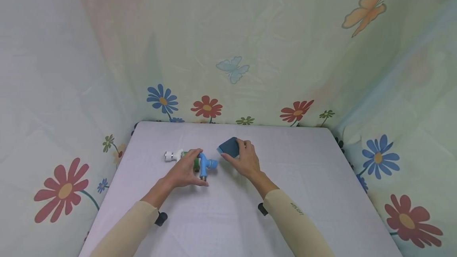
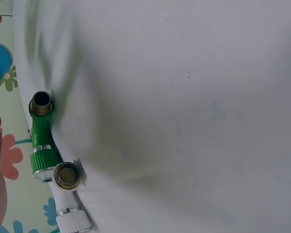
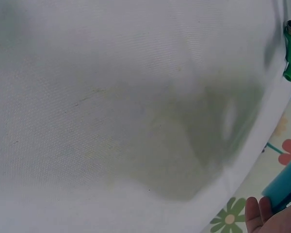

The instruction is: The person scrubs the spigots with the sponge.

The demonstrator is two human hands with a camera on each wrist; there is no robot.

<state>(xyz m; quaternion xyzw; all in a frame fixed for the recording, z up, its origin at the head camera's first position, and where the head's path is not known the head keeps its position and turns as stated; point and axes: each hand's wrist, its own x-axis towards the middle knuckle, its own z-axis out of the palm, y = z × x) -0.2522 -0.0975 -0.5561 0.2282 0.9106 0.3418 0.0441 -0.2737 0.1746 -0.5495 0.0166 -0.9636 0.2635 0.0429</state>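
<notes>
Your cream sleeves (image 1: 125, 227) reach in closest, over the white table (image 1: 303, 169). At its left side lies a white tap (image 1: 177, 156), a green tap (image 2: 42, 131) just beside it, partly behind your left hand (image 1: 183, 173). That hand, thumb and fingers spread wide, grips a blue tap (image 1: 203, 164) between them. Further right, near the blue tap, a blue pad (image 1: 229, 147) sits pinched between the thumb and fingers of your half-closed right hand (image 1: 247, 162).

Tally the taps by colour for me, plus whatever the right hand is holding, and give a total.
White plastic tap: 1
Green plastic tap: 1
Blue plastic tap: 1
Dark teal flat-faced block in the right hand: 1
Total: 4
</notes>
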